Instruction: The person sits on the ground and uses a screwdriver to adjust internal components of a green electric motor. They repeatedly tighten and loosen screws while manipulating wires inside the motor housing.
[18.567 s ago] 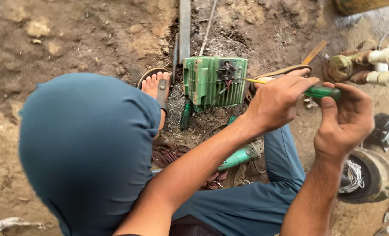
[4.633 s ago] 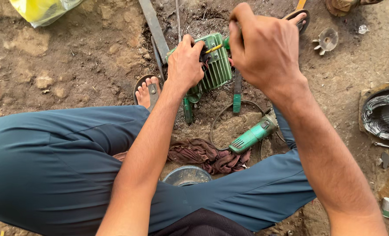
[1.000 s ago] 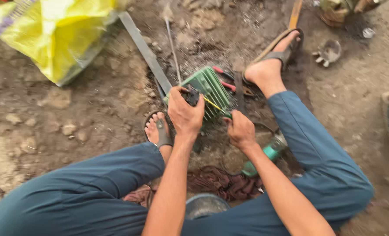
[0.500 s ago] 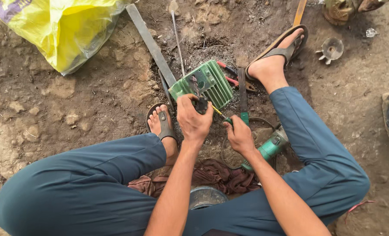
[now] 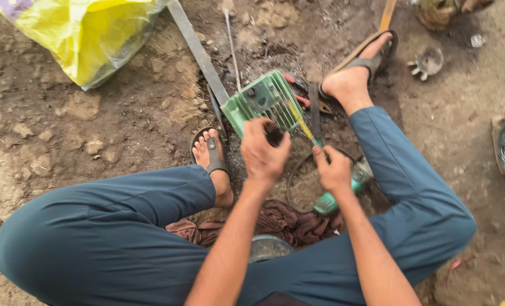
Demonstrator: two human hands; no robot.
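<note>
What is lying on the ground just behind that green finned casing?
Behind the green finned casing lie a flat metal bar, a thin rod and red-handled pliers. The left hand hides its near face.

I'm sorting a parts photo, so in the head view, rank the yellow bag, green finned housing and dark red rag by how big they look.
1. yellow bag, though cut off by the frame edge
2. green finned housing
3. dark red rag, partly hidden, so its rank against the housing is unsure

Green motor housing point(image 5: 263, 102) on dirt ground point(image 5: 93, 130)
</note>
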